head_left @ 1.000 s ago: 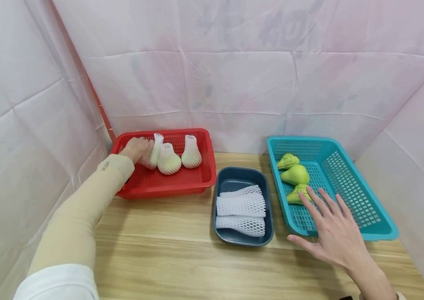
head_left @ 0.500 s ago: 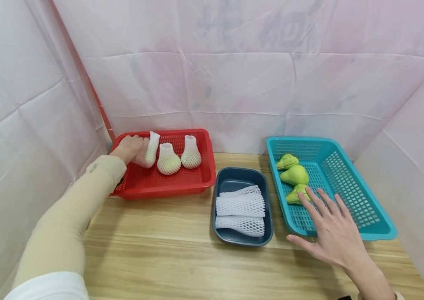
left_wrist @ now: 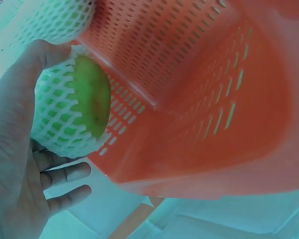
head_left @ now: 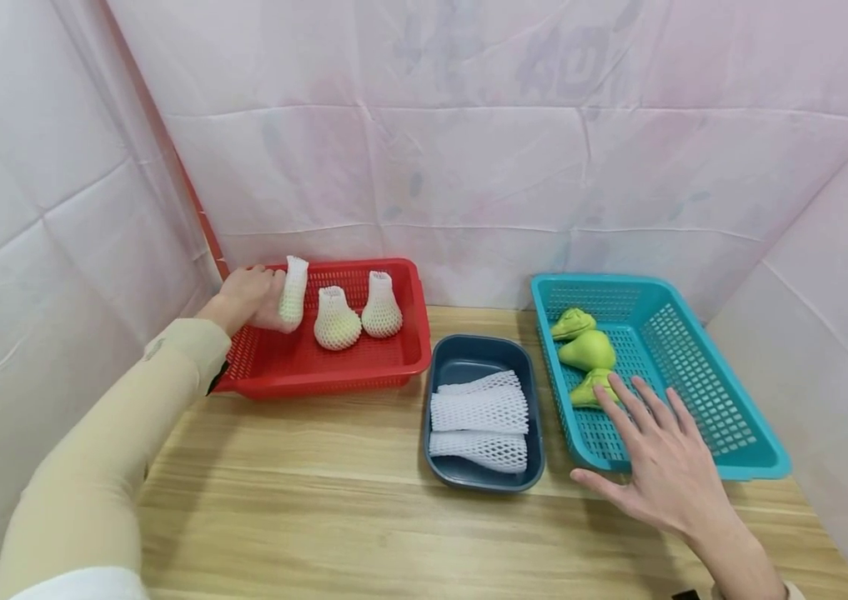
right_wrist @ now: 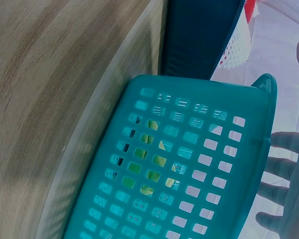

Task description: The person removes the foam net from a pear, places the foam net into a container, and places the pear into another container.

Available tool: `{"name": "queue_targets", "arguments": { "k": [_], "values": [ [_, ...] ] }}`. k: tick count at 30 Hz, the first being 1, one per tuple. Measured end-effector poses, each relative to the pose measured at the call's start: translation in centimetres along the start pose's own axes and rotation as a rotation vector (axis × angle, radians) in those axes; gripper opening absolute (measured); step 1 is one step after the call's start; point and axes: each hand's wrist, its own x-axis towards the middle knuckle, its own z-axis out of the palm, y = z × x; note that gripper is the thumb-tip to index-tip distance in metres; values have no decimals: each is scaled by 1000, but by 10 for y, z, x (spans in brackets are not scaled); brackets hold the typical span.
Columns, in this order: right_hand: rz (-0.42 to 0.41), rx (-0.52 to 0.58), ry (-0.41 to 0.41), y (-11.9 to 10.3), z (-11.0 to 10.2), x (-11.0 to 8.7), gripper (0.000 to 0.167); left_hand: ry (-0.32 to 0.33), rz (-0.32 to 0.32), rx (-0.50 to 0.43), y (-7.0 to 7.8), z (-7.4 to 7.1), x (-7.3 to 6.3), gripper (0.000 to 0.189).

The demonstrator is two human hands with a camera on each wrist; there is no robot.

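At the left end of the red basket, my left hand grips a pear in a white foam net, its neck end up. In the left wrist view, thumb and fingers curl round this netted pear, and bare green skin shows at one end. Two more netted pears stand in the red basket to its right. My right hand is spread with straight fingers over the near rim of the teal basket. Its fingertips overlap the nearest of the bare green pears.
Between the baskets, a dark blue tray holds several white foam net sleeves. All stand on a wooden table. A pale cloth hangs behind and at both sides.
My left hand has moved left within the red basket, taking the netted pear away from the other two. My right hand has barely moved.
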Motion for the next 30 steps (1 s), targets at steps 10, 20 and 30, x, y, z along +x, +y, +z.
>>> {"name": "queue_targets", "arguments": {
  "k": [10, 20, 30],
  "values": [
    [-12, 4, 18, 0, 3, 1, 115, 75, 10, 56, 3, -3, -15, 92],
    [-9, -3, 4, -2, 3, 1, 116, 182, 50, 97, 12, -4, -29, 92],
    [-9, -3, 8, -4, 3, 1, 116, 262, 71, 119, 18, -3, -37, 91]
  ]
}}
